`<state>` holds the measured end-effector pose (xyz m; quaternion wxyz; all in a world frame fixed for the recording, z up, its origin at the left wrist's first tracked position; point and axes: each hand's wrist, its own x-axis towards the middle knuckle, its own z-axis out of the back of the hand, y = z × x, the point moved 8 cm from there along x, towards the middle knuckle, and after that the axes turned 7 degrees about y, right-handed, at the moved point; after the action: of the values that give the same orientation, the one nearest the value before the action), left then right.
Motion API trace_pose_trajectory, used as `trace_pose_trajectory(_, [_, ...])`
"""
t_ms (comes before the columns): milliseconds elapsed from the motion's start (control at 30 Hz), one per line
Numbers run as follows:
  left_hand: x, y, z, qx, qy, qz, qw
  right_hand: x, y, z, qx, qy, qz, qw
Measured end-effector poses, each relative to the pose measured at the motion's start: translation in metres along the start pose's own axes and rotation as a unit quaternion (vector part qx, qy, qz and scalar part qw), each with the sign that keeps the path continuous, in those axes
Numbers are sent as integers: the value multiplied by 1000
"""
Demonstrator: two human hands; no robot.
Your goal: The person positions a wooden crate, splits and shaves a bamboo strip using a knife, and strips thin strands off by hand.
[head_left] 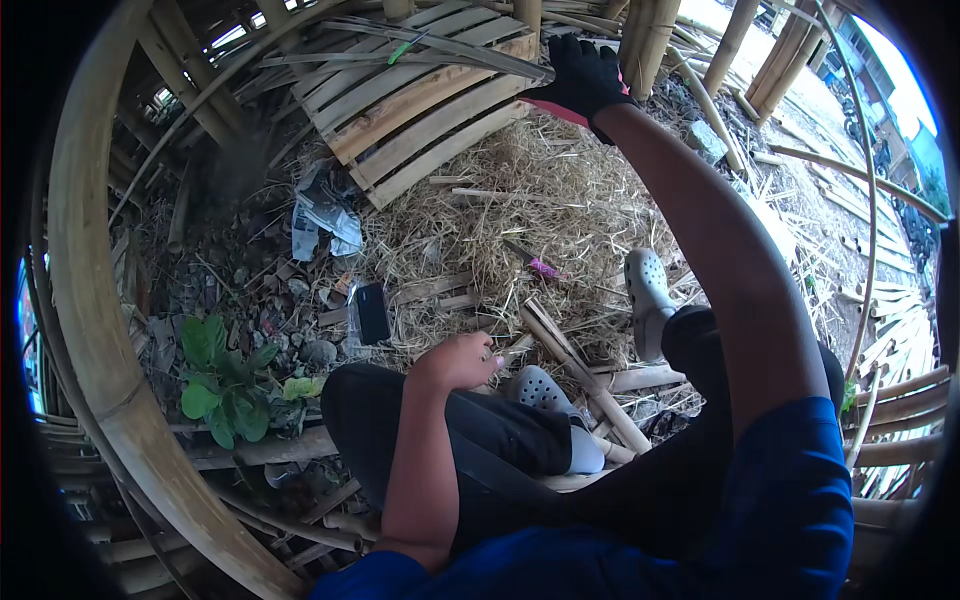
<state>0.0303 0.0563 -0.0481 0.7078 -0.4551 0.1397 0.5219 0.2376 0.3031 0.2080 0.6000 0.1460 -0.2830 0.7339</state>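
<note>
My right hand (pixel 584 82), in a black and pink glove, is stretched far forward. Its fingers are closed round the right ends of some thin bamboo strips (pixel 470 54), which lie across a slatted wooden platform (pixel 430 118). My bare left hand (pixel 458 362) hangs over my bent left knee with its fingers curled in, and nothing shows in it. Beyond the left hand, a knife with a pink handle (pixel 543 268) lies on the straw (pixel 530 190). A small green object (pixel 403 49) rests among the strips on the platform.
A dark phone (pixel 373 314) and crumpled plastic wrapping (pixel 325 215) lie on the ground at left, near a leafy plant (pixel 228 380). Split bamboo pieces (pixel 585 375) lie between my feet in grey clogs (pixel 648 300). A thick curved bamboo pole (pixel 95 300) rises at left.
</note>
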Motion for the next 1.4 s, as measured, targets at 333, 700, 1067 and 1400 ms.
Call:
trace_pose_trajectory(333, [1,-14,-5,-46,-6,-35,998,39,4,-36,-30,80,-23,996])
trace_pose_trajectory(700, [11,-24,-14,36,-31,6,999,104,-9,-157,28,158,-96,982])
trace_pose_trajectory(1067, [36,-26,-29,33,-19,-36,999,84,20,-166,211,332,-82,916])
trace_pose_trajectory(1400, [8,-21,75,-196,-308,-195,910,18,-2,-119,282,343,-112,889])
